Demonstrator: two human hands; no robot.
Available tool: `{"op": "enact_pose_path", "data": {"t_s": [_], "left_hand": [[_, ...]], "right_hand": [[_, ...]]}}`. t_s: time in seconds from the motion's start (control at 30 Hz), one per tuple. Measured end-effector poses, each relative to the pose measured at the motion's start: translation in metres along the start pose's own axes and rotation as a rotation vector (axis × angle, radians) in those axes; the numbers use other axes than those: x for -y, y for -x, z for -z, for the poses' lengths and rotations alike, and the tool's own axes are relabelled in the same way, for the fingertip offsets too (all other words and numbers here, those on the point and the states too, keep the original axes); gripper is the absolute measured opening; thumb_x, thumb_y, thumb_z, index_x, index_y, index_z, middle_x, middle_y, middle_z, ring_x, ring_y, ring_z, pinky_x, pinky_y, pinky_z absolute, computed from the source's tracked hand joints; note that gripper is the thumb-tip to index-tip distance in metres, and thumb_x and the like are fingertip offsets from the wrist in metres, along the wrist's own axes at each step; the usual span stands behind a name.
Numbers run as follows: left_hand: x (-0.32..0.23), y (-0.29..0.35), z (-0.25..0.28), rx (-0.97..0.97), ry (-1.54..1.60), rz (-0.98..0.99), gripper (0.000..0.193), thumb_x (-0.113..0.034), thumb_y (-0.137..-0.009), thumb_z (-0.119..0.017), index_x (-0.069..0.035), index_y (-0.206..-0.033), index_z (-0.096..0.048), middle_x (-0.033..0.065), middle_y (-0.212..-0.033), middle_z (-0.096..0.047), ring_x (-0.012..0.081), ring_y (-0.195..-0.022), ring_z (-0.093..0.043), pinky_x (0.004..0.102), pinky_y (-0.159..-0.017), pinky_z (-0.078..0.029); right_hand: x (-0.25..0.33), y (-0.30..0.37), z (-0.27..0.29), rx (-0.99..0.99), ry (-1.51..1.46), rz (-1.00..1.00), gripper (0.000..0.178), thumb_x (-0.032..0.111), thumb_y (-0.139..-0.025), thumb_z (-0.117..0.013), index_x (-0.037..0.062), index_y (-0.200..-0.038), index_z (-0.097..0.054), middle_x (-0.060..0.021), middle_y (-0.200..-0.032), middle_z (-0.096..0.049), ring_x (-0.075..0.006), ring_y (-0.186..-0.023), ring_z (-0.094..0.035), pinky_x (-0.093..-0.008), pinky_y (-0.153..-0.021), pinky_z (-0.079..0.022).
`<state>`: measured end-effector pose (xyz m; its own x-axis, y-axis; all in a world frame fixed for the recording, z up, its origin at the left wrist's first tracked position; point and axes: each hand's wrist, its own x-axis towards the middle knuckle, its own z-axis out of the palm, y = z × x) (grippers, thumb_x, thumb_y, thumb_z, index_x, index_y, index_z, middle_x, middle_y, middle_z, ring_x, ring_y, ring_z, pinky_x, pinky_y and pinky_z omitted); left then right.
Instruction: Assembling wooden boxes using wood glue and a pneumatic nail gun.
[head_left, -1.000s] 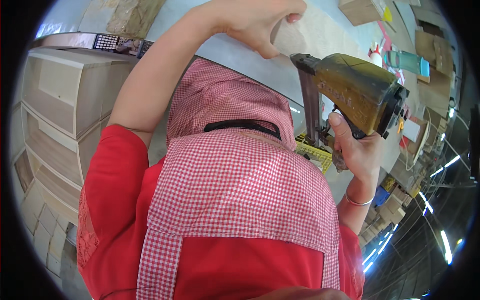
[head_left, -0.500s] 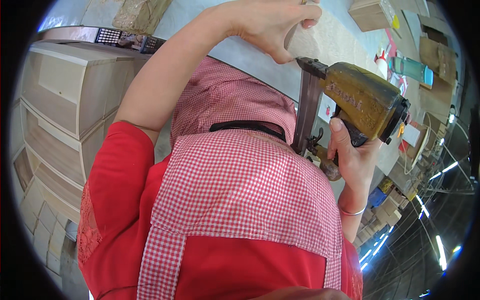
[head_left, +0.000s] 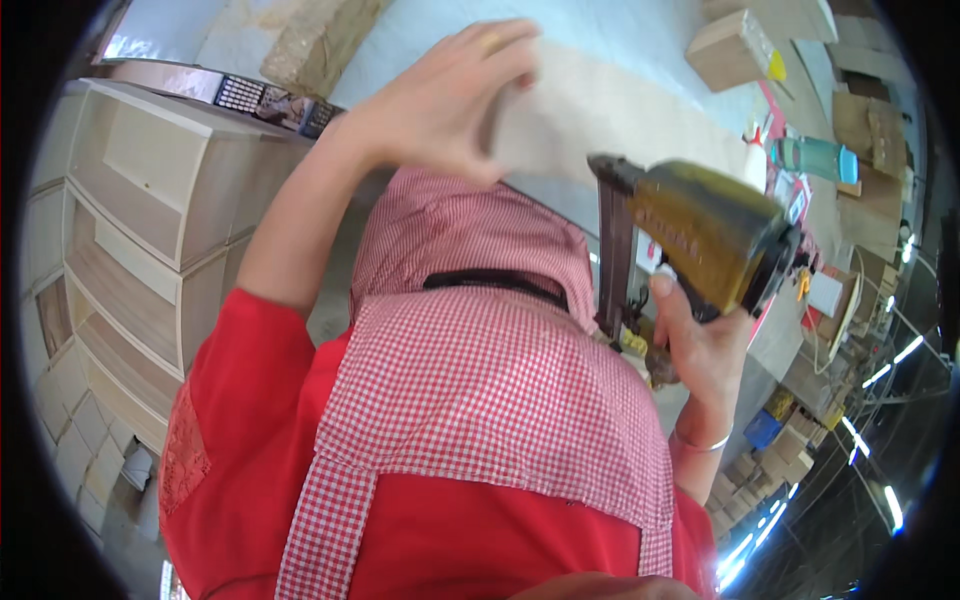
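Wooden panel (head_left: 605, 105), pale and flat-faced, at the near edge of the whitish worktable (head_left: 610, 28); whether it rests there or is slightly raised cannot be told. Nail gun (head_left: 705, 230), amber-bodied, at the panel's right portion, with its dark magazine (head_left: 614, 250) extending toward the lower edge of the view. Left hand (head_left: 440, 100), slightly blurred: thumb and fingers spread across the panel's left end, grasping it. Right hand (head_left: 705, 345): wrapped around the nail gun's handle. Tool nose (head_left: 612, 172): just beside the panel's near edge, contact indeterminate. Stage, as judged: holding the piece and presenting the tool appear accomplished; no driven fastener is discernible, so how much fastening is done or left remains undetermined.
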<state>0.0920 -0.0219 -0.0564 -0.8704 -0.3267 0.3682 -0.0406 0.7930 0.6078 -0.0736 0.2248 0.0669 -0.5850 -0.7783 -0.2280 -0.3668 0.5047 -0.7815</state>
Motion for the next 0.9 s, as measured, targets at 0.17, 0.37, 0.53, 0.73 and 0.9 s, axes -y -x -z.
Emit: {"op": "enact_pose_path", "data": {"t_s": [0.17, 0.37, 0.53, 0.73, 0.9], "left_hand": [[-0.053, 0.08, 0.035, -0.203, -0.167, 0.431, 0.094, -0.035, -0.052, -0.084, -0.002, -0.131, -0.046, 0.0224, -0.133, -0.043, 0.0393, -0.123, -0.043, 0.0475, -0.105, -0.034], [-0.09, 0.079, -0.016, -0.244, -0.032, 0.548, 0.074, -0.042, -0.075, -0.076, 0.0, -0.129, -0.048, 0.0207, -0.121, -0.051, 0.0377, -0.112, -0.05, 0.0445, -0.101, -0.038], [-0.051, 0.008, -0.051, -0.28, 0.396, 0.351, 0.036, -0.023, -0.089, -0.062, -0.003, -0.118, -0.06, 0.0172, -0.118, -0.056, 0.0297, -0.103, -0.058, 0.0368, -0.091, -0.047], [0.082, -0.125, -0.026, -0.445, -0.064, 0.525, 0.039, -0.028, -0.085, -0.063, -0.003, -0.116, -0.063, 0.0187, -0.108, -0.064, 0.0323, -0.094, -0.063, 0.0369, -0.084, -0.049], [0.129, -0.147, 0.002, -0.286, -0.084, 0.49, 0.033, -0.025, -0.073, -0.07, 0.001, -0.092, -0.071, 0.021, -0.087, -0.069, 0.0312, -0.082, -0.068, 0.0394, -0.076, -0.053]], "right_hand": [[-0.023, 0.008, 0.02, -0.009, -0.004, 0.077, 0.025, 0.016, -0.087, -0.072, 0.0001, -0.103, -0.062, -0.0006, -0.071, -0.06, -0.0057, -0.049, -0.05, -0.0215, -0.043, -0.038], [-0.031, -0.008, 0.042, 0.002, 0.048, 0.085, 0.026, 0.017, -0.086, -0.073, 0.0007, -0.103, -0.062, -0.0001, -0.071, -0.059, -0.0056, -0.049, -0.05, -0.0212, -0.043, -0.038], [-0.012, 0.005, 0.062, -0.044, 0.096, -0.258, 0.037, 0.004, -0.081, -0.073, -0.0033, -0.114, -0.059, -0.009, -0.105, -0.067, -0.0137, -0.093, -0.061, -0.0287, -0.081, -0.049], [-0.055, 0.02, 0.082, -0.124, 0.218, 0.13, 0.027, 0.012, -0.084, -0.073, 0.0011, -0.104, -0.058, -0.0009, -0.072, -0.059, -0.007, -0.047, -0.049, -0.0233, -0.041, -0.039], [-0.066, 0.027, 0.093, -0.072, 0.33, -0.01, 0.028, 0.01, -0.084, -0.074, 0.001, -0.105, -0.058, -0.0009, -0.073, -0.059, -0.0065, -0.048, -0.049, -0.0225, -0.042, -0.039]]}}
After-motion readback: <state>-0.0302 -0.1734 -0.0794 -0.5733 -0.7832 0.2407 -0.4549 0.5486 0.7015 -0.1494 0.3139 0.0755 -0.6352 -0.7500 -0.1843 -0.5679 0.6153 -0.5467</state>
